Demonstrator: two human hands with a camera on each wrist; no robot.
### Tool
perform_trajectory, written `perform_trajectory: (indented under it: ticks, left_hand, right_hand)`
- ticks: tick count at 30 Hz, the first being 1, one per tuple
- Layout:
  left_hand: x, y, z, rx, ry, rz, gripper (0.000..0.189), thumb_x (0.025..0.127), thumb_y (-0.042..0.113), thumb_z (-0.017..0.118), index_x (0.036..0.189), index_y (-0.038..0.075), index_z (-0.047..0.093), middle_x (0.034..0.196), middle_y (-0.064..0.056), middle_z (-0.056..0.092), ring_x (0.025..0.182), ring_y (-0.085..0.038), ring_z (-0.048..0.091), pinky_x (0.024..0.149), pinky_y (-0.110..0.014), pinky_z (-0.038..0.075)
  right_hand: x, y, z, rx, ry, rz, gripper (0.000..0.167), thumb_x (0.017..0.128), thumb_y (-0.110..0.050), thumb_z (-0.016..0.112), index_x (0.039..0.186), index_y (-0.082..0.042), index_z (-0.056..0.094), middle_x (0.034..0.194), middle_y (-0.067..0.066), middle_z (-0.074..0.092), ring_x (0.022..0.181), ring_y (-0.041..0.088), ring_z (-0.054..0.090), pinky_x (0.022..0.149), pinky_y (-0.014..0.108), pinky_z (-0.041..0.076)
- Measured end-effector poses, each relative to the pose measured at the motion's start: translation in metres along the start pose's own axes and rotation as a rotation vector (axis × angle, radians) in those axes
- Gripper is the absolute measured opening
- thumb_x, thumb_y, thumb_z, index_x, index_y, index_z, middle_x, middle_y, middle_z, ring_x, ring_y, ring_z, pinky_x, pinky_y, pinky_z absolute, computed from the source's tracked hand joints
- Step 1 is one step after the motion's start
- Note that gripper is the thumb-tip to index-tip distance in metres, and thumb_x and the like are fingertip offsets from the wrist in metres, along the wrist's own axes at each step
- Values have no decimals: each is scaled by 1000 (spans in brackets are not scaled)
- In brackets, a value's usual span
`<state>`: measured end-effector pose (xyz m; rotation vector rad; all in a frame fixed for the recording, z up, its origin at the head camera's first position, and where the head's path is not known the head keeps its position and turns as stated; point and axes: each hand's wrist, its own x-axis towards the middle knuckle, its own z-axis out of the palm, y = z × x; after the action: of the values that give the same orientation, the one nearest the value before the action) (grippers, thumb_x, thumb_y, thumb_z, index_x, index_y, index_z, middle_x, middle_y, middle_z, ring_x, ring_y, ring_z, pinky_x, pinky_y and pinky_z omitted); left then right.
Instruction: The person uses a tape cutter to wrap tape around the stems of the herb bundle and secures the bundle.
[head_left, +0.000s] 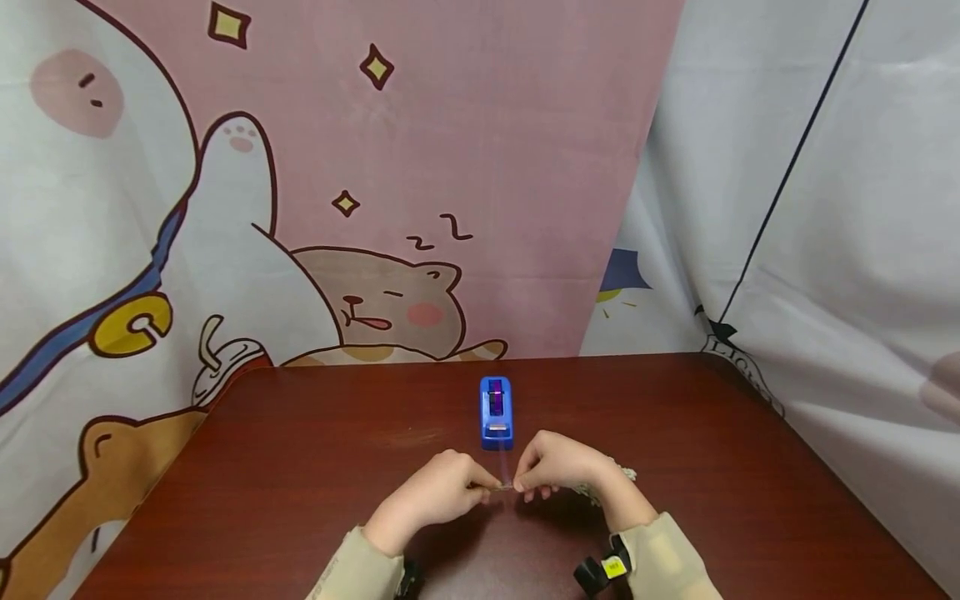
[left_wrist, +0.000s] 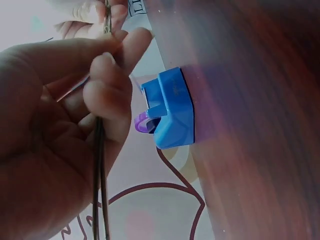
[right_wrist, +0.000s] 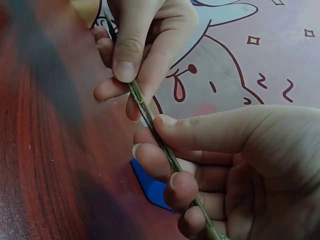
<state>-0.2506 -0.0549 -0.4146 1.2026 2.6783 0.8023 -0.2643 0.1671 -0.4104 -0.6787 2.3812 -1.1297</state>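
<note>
My left hand (head_left: 448, 487) and right hand (head_left: 562, 467) meet in the middle, near the front of the table. Between them runs a thin bundle of greenish-brown flower stems (right_wrist: 172, 157). The left thumb and fingers pinch it at one end, and two stems trail below that hand in the left wrist view. The right thumb and curled fingers grip the other part. Small whitish flower heads (head_left: 628, 473) show beside the right wrist. A clear strip of tape (head_left: 504, 462) runs from the blue tape dispenser (head_left: 486, 417) to the stems between the fingertips.
The dispenser, with a purple core (left_wrist: 142, 122), stands on the dark red-brown table (head_left: 337, 433) just beyond the hands. A cartoon-printed curtain (head_left: 525, 167) hangs behind the table, and white cloth (head_left: 840, 250) hangs at the right. A dark camera (head_left: 592, 575) sits at the right wrist.
</note>
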Motion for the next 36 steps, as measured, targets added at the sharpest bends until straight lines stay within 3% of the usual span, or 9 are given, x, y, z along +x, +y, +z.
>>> perform_trajectory:
  ticks: [4, 10, 17, 22, 29, 36]
  left_hand:
    - [0, 1, -1, 0, 10, -5, 19, 85, 6, 66, 98, 10, 79, 84, 7, 72, 58, 2, 45, 55, -15, 40]
    - [-1, -1, -1, -175, 38, -96, 17, 87, 7, 60, 82, 8, 76, 64, 9, 65, 56, 1, 45, 53, -20, 38]
    - [-2, -4, 0, -314, 36, -199, 14, 88, 10, 65, 80, 5, 76, 64, 2, 67, 53, -3, 47, 49, -22, 36]
    - [-1, -7, 1, -364, 28, -236, 10, 85, 9, 69, 83, 3, 77, 65, 1, 68, 55, -4, 49, 49, -22, 38]
    - [-1, -8, 2, -527, -2, -302, 9, 84, 8, 71, 86, 1, 77, 69, -10, 69, 48, -7, 48, 42, -21, 36]
    - [0, -11, 4, -591, 6, -367, 10, 82, 7, 74, 90, 3, 78, 55, 0, 58, 44, -7, 42, 37, -19, 27]
  right_hand:
    - [0, -1, -1, -12, 3, -12, 15, 86, -7, 69, 74, 2, 73, 60, 3, 65, 47, 11, 50, 45, 26, 40]
    - [-1, -4, -2, -31, 24, -38, 15, 85, -10, 72, 73, -1, 73, 60, 3, 64, 47, 13, 49, 46, 28, 42]
    - [1, -4, 1, -79, 48, -77, 12, 82, -7, 72, 72, -1, 73, 59, 0, 64, 50, 13, 57, 53, 39, 53]
    - [1, -6, 3, -140, 72, -77, 11, 81, -5, 72, 71, -3, 73, 58, -5, 63, 52, 14, 60, 52, 30, 51]
    - [-1, -10, 4, -178, 76, -76, 12, 81, -3, 70, 69, -4, 72, 57, -4, 63, 52, 20, 62, 50, 26, 49]
    - [0, -11, 3, -210, 71, -76, 12, 82, -5, 71, 70, -5, 72, 58, -4, 62, 52, 23, 62, 48, 26, 48]
